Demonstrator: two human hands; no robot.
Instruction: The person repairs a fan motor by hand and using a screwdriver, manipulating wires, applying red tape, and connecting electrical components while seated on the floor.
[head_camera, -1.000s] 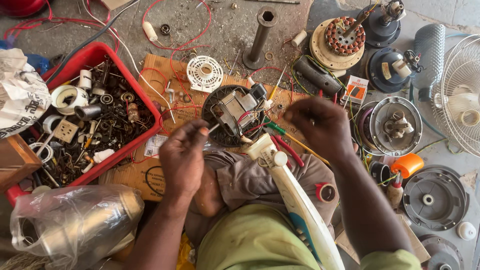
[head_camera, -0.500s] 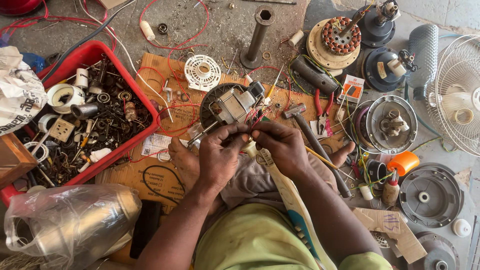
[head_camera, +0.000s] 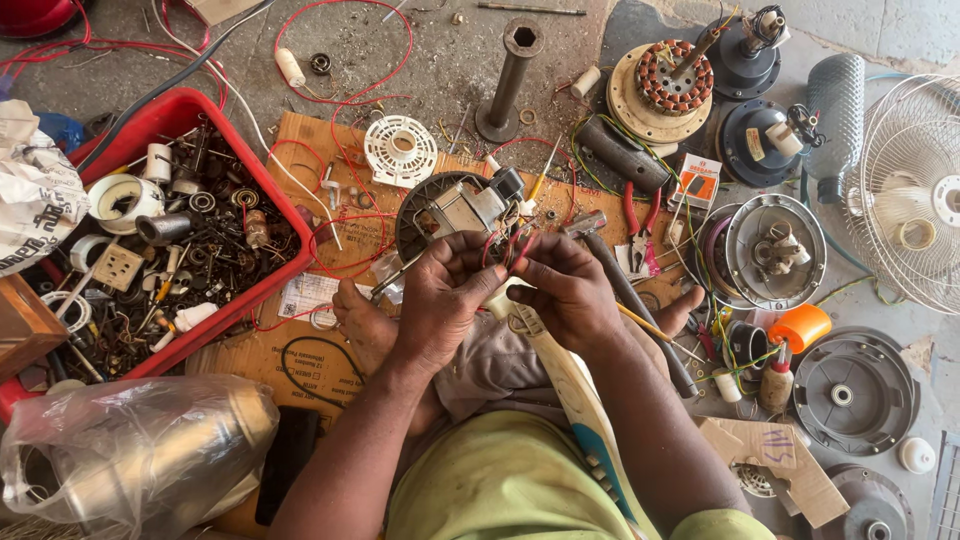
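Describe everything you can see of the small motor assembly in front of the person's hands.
The motor assembly sits on brown cardboard, just beyond both hands. It has a round, dark, slotted plastic housing with a pale metal block mounted on top. Thin red wires run from it into the fingers of the left hand and right hand, which pinch them together.

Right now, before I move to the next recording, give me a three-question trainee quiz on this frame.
1. True or false: both hands, left hand and right hand, pinch the red wires from the small motor.
2. What colour is the bin of small parts? A blue, B red, C green.
3. Which tool lies just right of the right hand?

Key: 1 true; 2 B; 3 the red-handled pliers.
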